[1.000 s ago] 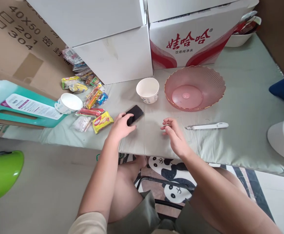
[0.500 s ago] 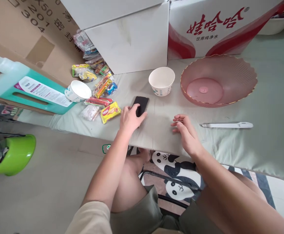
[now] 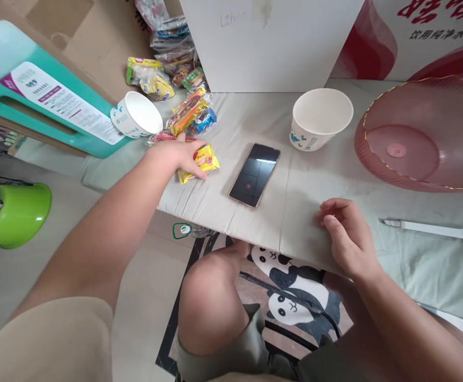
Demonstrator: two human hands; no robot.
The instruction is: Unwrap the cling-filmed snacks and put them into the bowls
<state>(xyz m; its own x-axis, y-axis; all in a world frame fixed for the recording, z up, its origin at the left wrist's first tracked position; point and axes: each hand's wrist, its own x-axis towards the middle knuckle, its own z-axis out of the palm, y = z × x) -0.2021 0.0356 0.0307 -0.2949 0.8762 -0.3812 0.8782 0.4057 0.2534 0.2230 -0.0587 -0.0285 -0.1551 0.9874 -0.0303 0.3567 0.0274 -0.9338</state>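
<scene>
The left hand (image 3: 180, 154) was spread wide over a yellow packet (image 3: 208, 159), which lay on the table (image 3: 251, 116) near the phone (image 3: 255, 175), not gripped, right hand (image 3: 346, 231) half curled, its hold I could not tell

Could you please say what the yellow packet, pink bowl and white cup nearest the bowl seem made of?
The yellow packet looks like glossy plastic film: it is shiny and creased. The pink bowl seems plastic, possibly glass: translucent, ribbed. The white cup is probably paper: thin-walled, smooth, printed.
</scene>
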